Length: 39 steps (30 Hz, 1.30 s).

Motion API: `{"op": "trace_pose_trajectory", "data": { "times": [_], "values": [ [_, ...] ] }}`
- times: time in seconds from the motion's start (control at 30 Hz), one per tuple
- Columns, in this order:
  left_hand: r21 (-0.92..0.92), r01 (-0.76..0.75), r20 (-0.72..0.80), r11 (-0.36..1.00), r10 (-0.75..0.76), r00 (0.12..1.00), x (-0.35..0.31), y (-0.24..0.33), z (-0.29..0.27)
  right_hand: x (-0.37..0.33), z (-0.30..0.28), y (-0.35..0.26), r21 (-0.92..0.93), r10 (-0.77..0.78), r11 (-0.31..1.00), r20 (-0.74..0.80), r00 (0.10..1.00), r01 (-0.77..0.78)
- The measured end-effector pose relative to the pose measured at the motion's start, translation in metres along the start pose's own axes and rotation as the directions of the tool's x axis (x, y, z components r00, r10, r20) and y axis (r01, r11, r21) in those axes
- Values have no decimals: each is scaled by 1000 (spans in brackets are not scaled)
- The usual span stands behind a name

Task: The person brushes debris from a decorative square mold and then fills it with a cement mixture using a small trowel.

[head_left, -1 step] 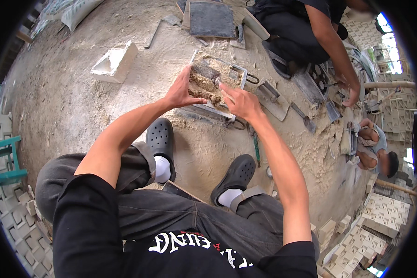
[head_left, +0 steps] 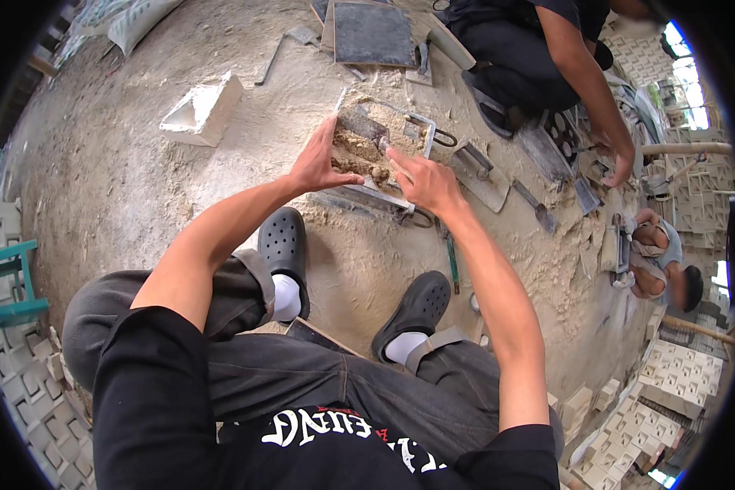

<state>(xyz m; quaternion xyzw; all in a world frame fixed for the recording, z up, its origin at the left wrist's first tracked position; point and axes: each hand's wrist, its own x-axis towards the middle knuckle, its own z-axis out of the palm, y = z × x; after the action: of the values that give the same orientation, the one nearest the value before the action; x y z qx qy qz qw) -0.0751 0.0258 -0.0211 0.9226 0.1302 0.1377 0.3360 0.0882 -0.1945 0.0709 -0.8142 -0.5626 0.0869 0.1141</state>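
Note:
A metal mould frame [head_left: 427, 140] with looped handles lies on the dusty floor ahead of me, filled with crumbly sand-coloured mix [head_left: 353, 147]. My left hand [head_left: 318, 163] rests at the frame's left side, thumb spread from the fingers, holding nothing. In my right hand [head_left: 427, 184] is the handle of a trowel, fingers wrapped round it. The dark trowel blade [head_left: 363, 125] lies on the mix, pointing to the far left. My fingers hide most of the handle.
A white hollow block [head_left: 207, 110] stands at the left. A float [head_left: 482, 173] and another trowel [head_left: 536, 207] lie at the right. Far off is a dark square board [head_left: 374, 34]. A co-worker [head_left: 539, 73] crouches at the far right; another person [head_left: 660, 253] squats beyond. A green stool [head_left: 15, 282] is at the left.

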Motion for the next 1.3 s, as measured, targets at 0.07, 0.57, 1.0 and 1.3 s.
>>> {"op": "trace_pose_trajectory", "data": {
  "times": [0.07, 0.57, 1.0, 1.3],
  "values": [
    [5, -7, -15, 1000, 7, 1000, -8, 4, 3, -10, 4, 1, -73, -41, 997, -25, 999, 39],
    [326, -64, 21, 943, 61, 998, -28, 10, 1, -68, 40, 2, -217, -189, 965, -172, 967, 150],
    [458, -309, 324, 834, 167, 931, 17, 37, 12, -91, 15, 42, 391, 221, 916, -300, 928, -92],
    [453, -249, 236, 856, 154, 959, 7, 15, -9, -86, -19, -35, 507, 279, 836, -59, 959, -211]
  ]
}}
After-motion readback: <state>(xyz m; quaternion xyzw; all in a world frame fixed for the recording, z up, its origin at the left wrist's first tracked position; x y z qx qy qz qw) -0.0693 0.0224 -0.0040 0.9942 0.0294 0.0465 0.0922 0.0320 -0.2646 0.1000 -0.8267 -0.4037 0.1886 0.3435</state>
